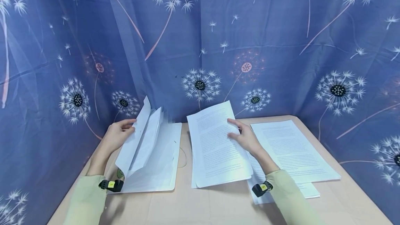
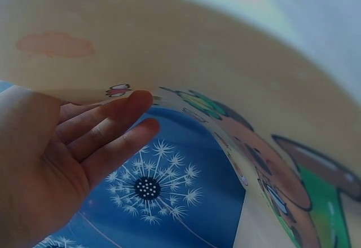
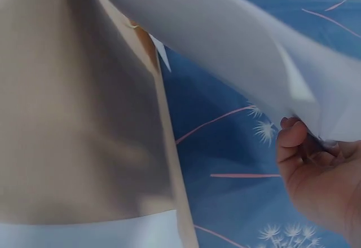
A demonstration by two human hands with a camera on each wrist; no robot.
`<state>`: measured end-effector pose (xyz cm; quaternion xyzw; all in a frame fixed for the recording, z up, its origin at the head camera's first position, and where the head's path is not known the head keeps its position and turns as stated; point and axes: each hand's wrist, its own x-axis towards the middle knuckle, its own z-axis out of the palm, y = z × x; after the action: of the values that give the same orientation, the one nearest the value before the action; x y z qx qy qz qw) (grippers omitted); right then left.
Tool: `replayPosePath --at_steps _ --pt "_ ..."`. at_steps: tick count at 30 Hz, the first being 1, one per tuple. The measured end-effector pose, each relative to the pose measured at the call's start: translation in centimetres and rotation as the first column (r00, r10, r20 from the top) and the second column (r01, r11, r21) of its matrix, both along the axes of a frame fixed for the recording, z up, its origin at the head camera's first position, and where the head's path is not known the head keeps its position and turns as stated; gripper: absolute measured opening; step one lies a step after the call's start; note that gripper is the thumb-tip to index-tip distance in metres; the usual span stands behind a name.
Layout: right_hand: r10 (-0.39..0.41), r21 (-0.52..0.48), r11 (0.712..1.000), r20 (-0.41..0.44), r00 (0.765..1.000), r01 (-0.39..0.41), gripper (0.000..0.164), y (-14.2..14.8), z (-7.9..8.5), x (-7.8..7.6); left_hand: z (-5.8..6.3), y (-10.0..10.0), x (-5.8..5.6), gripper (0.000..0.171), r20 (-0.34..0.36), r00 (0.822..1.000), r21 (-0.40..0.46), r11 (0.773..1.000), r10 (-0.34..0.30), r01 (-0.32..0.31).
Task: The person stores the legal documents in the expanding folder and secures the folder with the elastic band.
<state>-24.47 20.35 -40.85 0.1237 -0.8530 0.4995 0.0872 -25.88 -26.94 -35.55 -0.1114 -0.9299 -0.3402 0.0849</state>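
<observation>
In the head view, my left hand (image 1: 117,135) grips the outer edge of a raised cover (image 1: 133,141) on an opened folder (image 1: 160,178). Folded white sheets (image 1: 149,145) stand up inside it, blurred at the top. The left wrist view shows the cover's outer side, with a cartoon print (image 2: 254,141) in green and brown, above the fingers of that hand (image 2: 84,146). My right hand (image 1: 247,139) pinches a few printed sheets (image 1: 215,148) by their right edge, tilted up off the table. Curled fingers hold the paper's edge in the right wrist view.
More printed sheets (image 1: 293,148) lie at the right of the table (image 1: 175,207), overlapping others beneath them. A thin cord or loop (image 1: 185,160) lies right of the folder. Blue dandelion-patterned cloth (image 1: 215,37) hangs close behind and at both sides.
</observation>
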Motion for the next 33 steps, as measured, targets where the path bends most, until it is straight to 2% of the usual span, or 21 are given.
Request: replayPosePath --at_steps 10,23,27,33 --pt "-0.002 -0.033 0.999 0.019 1.000 0.003 0.061 0.0 1.4 0.2 -0.2 0.0 -0.2 0.043 -0.003 1.000 0.013 1.000 -0.003 0.003" --pt "-0.033 -0.074 0.997 0.019 0.999 0.034 0.061 -0.5 3.6 0.3 -0.3 0.1 0.0 0.045 0.032 0.999 -0.007 1.000 0.004 -0.004" --pt "-0.042 -0.097 0.994 0.022 0.999 0.044 0.061 -0.9 4.6 0.6 -0.2 0.0 0.0 0.044 0.021 1.000 -0.004 1.000 0.004 -0.004" --pt "-0.040 -0.168 0.985 0.042 0.998 0.046 0.062 -1.3 5.2 0.5 0.0 0.1 0.1 0.044 0.019 1.000 -0.001 1.000 0.007 -0.007"
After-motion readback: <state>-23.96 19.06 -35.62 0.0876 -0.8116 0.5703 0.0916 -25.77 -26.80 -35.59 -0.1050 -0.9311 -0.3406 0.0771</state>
